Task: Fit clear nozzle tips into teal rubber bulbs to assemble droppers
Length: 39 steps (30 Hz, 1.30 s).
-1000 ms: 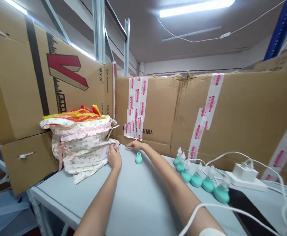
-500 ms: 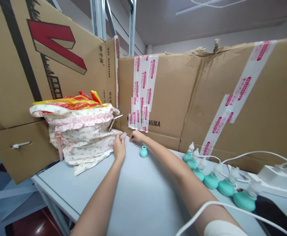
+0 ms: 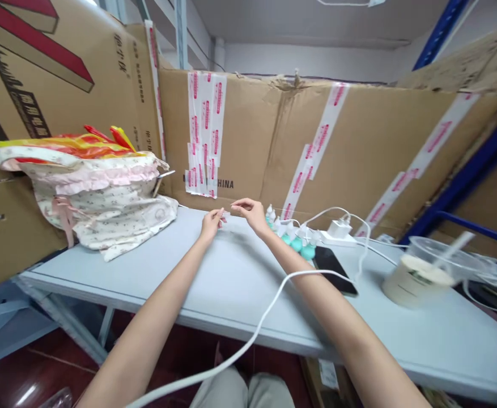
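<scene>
My left hand [image 3: 212, 224] is closed above the grey table, its fingertips pinched on a small clear plastic piece [image 3: 226, 215] that is blurred. Just to its right my right hand [image 3: 251, 215] hovers with thumb and fingers bent together. Whatever may lie between those fingertips is too small to make out. Beyond my right wrist stands a row of several teal squeeze bulbs [image 3: 308, 252] with clear nozzles, partly hidden by the hand and forearm. The single teal bulb without a nozzle, visible earlier, cannot be seen now.
A floral cloth bag [image 3: 116, 209] sits at the left of the table [image 3: 214, 294]. Cardboard panels [image 3: 248, 141] wall the back. On the right are a black phone [image 3: 335, 271], a charger [image 3: 339, 228] and a drink cup [image 3: 418, 277]. A white cable [image 3: 269, 311] hangs across the front.
The view has swung right and down, showing the phone, the cup and my legs. My right hand has lifted, its fingers now reaching leftward. The lone teal bulb has gone from sight.
</scene>
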### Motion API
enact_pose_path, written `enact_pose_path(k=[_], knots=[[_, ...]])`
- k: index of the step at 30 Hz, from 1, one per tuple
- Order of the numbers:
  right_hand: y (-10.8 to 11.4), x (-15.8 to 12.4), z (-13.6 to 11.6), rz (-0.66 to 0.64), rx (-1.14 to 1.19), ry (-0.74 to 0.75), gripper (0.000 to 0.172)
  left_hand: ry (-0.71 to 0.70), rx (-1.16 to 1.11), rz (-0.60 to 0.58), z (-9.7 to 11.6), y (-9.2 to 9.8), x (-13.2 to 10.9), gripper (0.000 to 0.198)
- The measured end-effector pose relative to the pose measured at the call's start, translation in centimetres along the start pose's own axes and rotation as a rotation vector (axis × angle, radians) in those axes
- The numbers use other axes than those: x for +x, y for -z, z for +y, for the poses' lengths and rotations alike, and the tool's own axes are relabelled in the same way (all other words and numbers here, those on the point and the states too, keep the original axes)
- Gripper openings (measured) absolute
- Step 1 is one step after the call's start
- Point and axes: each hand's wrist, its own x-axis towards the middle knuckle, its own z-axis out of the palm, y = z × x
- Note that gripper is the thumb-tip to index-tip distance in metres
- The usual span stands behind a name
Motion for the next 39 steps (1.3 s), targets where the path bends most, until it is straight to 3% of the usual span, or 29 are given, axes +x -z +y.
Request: enact_pose_path(k=[5,9,12,21,30,39], knots=[[3.2,-6.3,-1.1,0.04,-0.227,0.043,0.018,0.152,-0.091,-0.211,0.3,-5.0,-3.2,0.032],[5.2,-8.9,-0.1,0.128,-0.378,0.023,0.019,0.324,-0.163,-0.361,0.4,-6.6,-4.8,0.03],[5.8,-9.4,0.8,0.115,-0.417,0.016,0.019,0.389,-0.179,-0.42,0.3,-6.4,-5.5,0.03],[4.9,-9.5,2.0,0.026,-0.399,0.015,0.019,0.405,-0.173,-0.434,-0.2,-6.2,-5.8,0.026],[5.2,-10.0,1.4,-0.043,-0.631,0.045,0.02,0.408,-0.194,-0.376,-0.1,-6.1,-5.8,0.026],[5.2,-10.1,1.3,-0.005,-0.672,0.026,0.024,0.357,-0.287,-0.452,-0.2,-6.2,-5.9,0.034]])
